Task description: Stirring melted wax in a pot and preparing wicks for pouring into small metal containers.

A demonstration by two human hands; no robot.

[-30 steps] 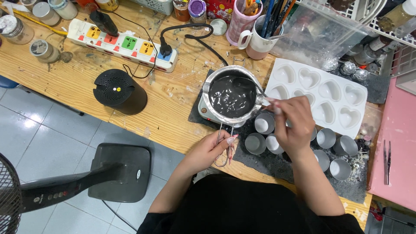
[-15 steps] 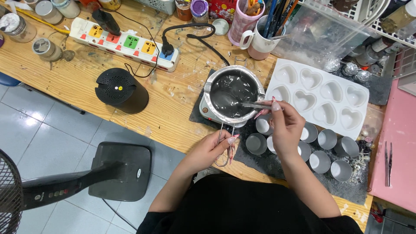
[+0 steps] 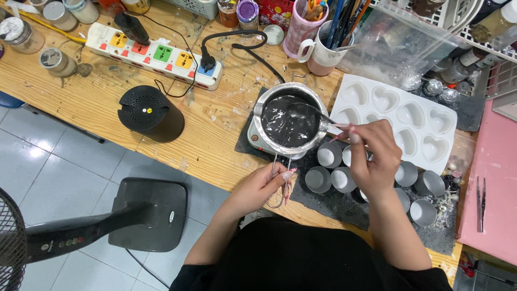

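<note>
Left hand (image 3: 265,186) gripping pot handle (image 3: 278,178), right hand (image 3: 371,153) seemingly stirring

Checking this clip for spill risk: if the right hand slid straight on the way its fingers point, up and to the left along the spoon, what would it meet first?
The right hand would likely first meet the rim of the metal pot of dark liquid, where the spoon already rests. Height above the rim is unclear from this view.

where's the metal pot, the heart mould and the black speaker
metal pot (image 3: 262,129), head view, on its left rim
heart mould (image 3: 396,99), head view, on the white surface between the cavities
black speaker (image 3: 144,108), head view, on its perforated top
</note>
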